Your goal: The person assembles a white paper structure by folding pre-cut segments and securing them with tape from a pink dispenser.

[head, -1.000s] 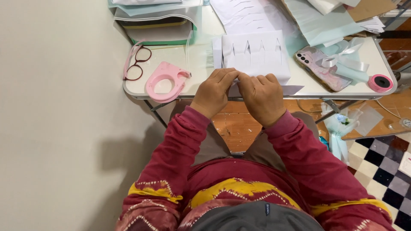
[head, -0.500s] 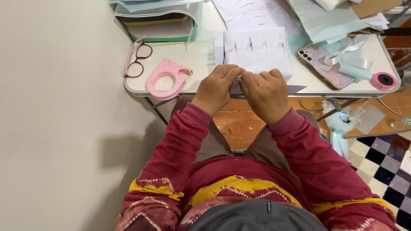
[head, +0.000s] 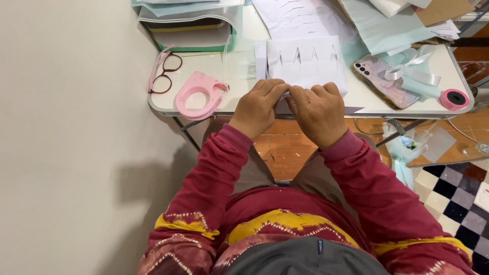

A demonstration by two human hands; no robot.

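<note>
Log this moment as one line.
left hand: pinching paper edge | right hand: pinching same edge | near: tape holder, glasses, phone

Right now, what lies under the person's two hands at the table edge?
The near edge of a white folded paper sheet with cut slits lies under the left hand and right hand on the white table. The fold they press is covered.
</note>
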